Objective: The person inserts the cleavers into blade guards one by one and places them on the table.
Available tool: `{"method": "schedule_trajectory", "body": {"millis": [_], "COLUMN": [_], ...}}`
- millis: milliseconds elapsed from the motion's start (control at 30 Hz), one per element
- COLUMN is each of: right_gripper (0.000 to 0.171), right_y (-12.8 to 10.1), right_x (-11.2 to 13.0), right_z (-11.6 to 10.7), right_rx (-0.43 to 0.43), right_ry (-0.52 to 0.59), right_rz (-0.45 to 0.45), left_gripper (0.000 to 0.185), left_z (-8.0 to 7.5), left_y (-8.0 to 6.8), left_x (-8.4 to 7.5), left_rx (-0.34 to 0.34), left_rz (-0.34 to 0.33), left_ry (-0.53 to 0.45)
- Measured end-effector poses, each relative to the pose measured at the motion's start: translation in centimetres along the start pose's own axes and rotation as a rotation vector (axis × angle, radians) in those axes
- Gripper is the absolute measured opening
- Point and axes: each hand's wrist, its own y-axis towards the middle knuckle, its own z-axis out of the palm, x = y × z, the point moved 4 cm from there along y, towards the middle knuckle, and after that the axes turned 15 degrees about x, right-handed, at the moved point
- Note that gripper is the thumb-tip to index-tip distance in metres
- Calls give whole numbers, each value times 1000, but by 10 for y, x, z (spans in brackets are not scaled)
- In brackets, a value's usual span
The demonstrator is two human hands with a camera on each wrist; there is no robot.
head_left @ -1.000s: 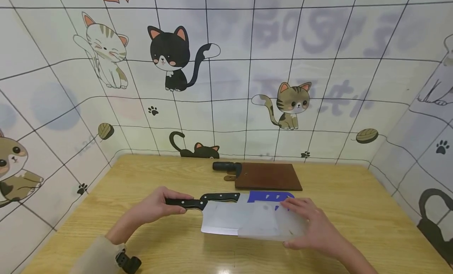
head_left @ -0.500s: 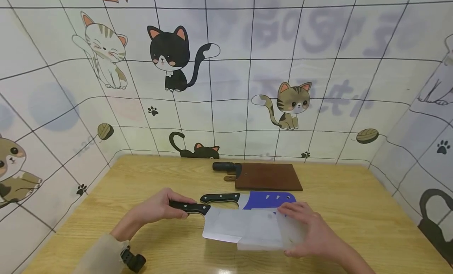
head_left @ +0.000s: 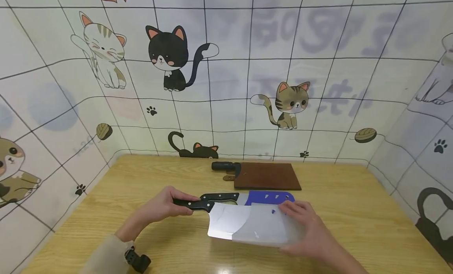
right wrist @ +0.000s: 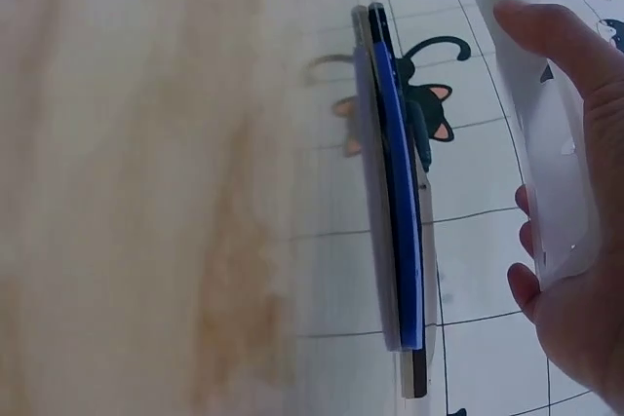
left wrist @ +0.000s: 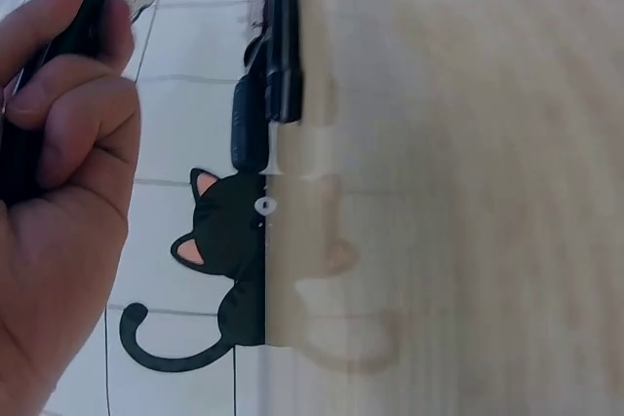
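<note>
Left hand (head_left: 161, 207) gripping black handle of cleaver (head_left: 226, 221) at 9 o'clock; right hand (head_left: 304, 227) curled round translucent white sheath (head_left: 265, 228) at 3 o'clock. Broad shiny steel blade, partly inside sheath. Long axis 9-to-3, blade end pointing toward 3, above wooden table (head_left: 354, 211).

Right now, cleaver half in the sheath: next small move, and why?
Probably keep sliding: left hand pushes the cleaver by its handle further into the translucent sheath that the right hand holds. Part of the blade still shows outside it.
</note>
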Motion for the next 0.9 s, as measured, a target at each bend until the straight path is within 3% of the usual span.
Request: {"method": "schedule_trajectory", "body": {"millis": [200, 333, 567, 700, 800, 900], "right_gripper": [97, 97, 98, 98, 98, 100], "right_y": [-5, -6, 2, 4, 3, 4], "right_x": [-2, -4, -4, -5, -4, -2], "right_z": [5, 1, -16, -21, -21, -17], "right_rx": [-86, -64, -75, -32, -23, -35], "right_ry": [-128, -115, -97, -79, -92, -143], "right_rz": [-153, -147, -74, 1, -37, -143], "left_gripper": [35, 36, 39, 39, 37, 37], "left_z": [0, 1, 4, 6, 8, 11], "left_y": [3, 6, 15, 19, 20, 22], "left_x": [0, -2, -6, -7, -6, -6], "left_rx": [77, 92, -5, -19, 14, 55], "left_rz": [5, 3, -35, -28, -14, 9], "left_ry": [14, 6, -19, -19, -13, -6]}}
